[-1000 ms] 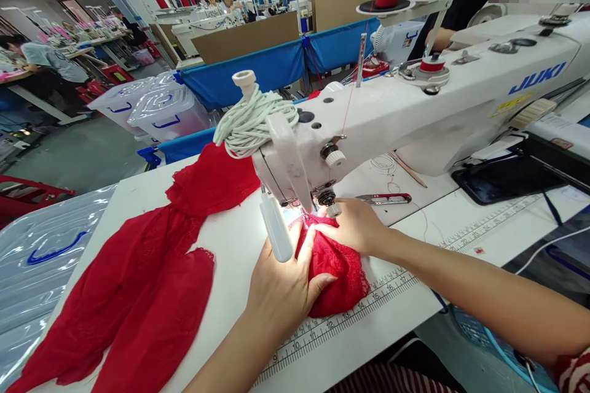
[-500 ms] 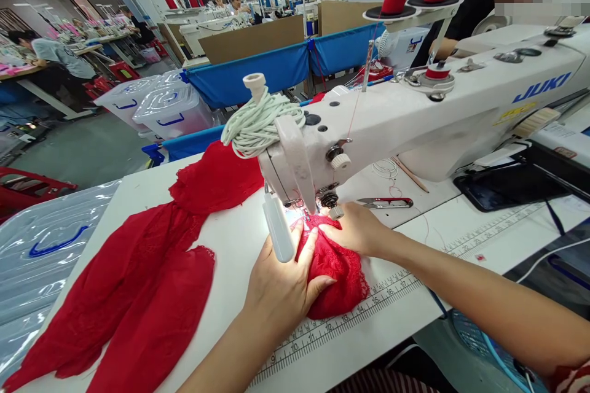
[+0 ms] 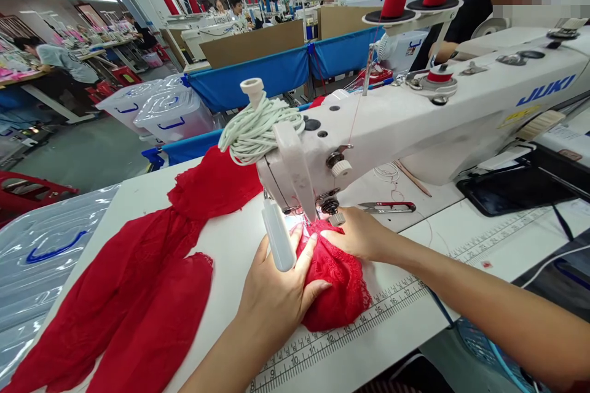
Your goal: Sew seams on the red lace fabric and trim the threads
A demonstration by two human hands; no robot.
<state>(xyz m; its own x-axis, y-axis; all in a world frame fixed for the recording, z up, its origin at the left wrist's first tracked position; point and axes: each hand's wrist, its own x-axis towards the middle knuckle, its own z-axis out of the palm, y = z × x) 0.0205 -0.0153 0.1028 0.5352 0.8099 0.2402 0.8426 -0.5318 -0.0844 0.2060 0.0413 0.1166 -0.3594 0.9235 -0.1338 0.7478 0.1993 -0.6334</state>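
Note:
A bunched piece of red lace [image 3: 338,285] lies under the needle of a white JUKI sewing machine [image 3: 415,116]. My left hand [image 3: 279,295] rests flat on the lace's left side, fingers stretched toward the needle beside the lit white lamp tube [image 3: 278,236]. My right hand [image 3: 354,234] presses on the lace right of the presser foot, fingers closed down on the cloth. More red lace [image 3: 138,295] trails away over the white table [image 3: 230,245] to the left.
Red-handled thread snips [image 3: 386,207] lie behind my right hand. A ruler strip [image 3: 369,313] runs along the table's front edge. A coil of white cord [image 3: 258,126] sits on the machine head. Clear plastic bins [image 3: 170,112] and other workers are behind; a black tablet [image 3: 507,187] lies right.
The view has shifted slightly; both hands stay on the red lace at the needle, my left fingers a little more spread.

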